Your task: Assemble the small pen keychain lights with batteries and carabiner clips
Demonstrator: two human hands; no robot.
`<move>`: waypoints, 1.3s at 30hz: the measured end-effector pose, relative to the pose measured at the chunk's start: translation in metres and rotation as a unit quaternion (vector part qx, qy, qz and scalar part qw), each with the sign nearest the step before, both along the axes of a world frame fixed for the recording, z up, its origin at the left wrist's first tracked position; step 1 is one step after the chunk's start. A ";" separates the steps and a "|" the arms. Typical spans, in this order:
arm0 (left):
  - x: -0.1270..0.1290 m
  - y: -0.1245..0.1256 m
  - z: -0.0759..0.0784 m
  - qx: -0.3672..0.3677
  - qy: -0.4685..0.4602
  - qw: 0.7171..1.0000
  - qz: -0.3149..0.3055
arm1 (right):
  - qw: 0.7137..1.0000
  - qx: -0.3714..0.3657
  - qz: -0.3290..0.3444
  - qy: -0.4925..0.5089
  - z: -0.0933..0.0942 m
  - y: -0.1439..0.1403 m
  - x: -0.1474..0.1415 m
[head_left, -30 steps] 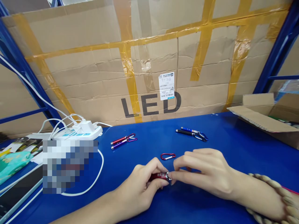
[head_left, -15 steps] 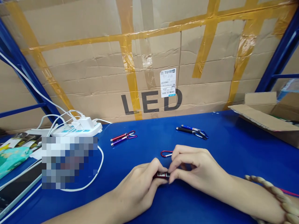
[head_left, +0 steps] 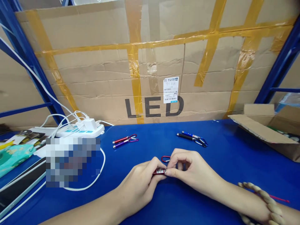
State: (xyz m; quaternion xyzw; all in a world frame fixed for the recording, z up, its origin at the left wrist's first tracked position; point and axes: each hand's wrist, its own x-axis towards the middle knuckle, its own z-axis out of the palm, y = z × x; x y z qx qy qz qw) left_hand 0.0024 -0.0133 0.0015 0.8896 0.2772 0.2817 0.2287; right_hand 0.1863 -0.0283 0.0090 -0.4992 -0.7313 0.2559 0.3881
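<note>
My left hand (head_left: pixel 146 178) is closed around a small dark red keychain flashlight (head_left: pixel 160 171), whose white printed label faces up between thumb and forefinger. At its right end, the fingertips of my right hand (head_left: pixel 187 165) pinch together on it and cover that end. A red carabiner clip (head_left: pixel 165 159) shows just behind the right fingers; whether it joins the held flashlight is hidden. Further back on the left lie a red flashlight (head_left: pixel 120 139) and a purple flashlight (head_left: pixel 120 144), both with clips. A black flashlight (head_left: pixel 185 136) and a blue flashlight (head_left: pixel 188 134) lie back right.
The blue tabletop (head_left: pixel 187 203) runs back to a large taped cardboard box (head_left: pixel 105 78). On the left are a white power strip (head_left: pixel 99 130) with cables, a blurred-out patch and a teal packet (head_left: pixel 17 157). An open carton (head_left: pixel 262 129) stands at right.
The view has tilted up slightly. My right fingers have closed in on the flashlight's right end, covering the dark tip that showed before. The left hand keeps its hold.
</note>
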 end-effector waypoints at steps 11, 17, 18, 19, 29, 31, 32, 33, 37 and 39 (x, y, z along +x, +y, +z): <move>0.000 0.006 0.004 0.034 0.035 0.999 -0.013 | 0.995 0.053 0.017 -0.087 -0.001 0.005 0.009; 0.000 0.010 0.006 0.123 0.098 0.988 -0.004 | 0.957 0.184 0.101 -0.202 0.002 0.009 0.014; 0.000 0.011 0.007 0.144 0.117 0.983 0.010 | 0.942 0.219 0.115 -0.224 0.004 0.009 0.014; 0.001 0.010 0.009 0.164 0.136 0.977 0.025 | 0.928 0.255 0.123 -0.243 0.006 0.009 0.014; 0.011 -0.014 0.031 0.245 0.166 0.948 0.114 | 0.976 0.129 0.121 -0.123 0.035 -0.004 0.007; 0.012 -0.015 0.033 0.258 0.185 0.941 0.119 | 0.989 -0.059 0.130 -0.032 0.038 -0.002 0.004; 0.013 -0.013 0.034 0.263 0.193 0.938 0.118 | 0.980 -0.141 0.143 0.012 0.039 0.000 0.004; 0.015 -0.011 0.035 0.263 0.199 0.937 0.118 | 0.965 -0.205 0.157 0.052 0.041 0.004 0.004; 0.025 0.003 0.041 0.202 0.191 0.951 0.136 | 0.922 -0.305 0.163 0.173 0.052 0.022 0.008; 0.031 0.010 0.043 0.156 0.170 0.963 0.142 | 0.916 -0.316 0.150 0.196 0.056 0.030 0.011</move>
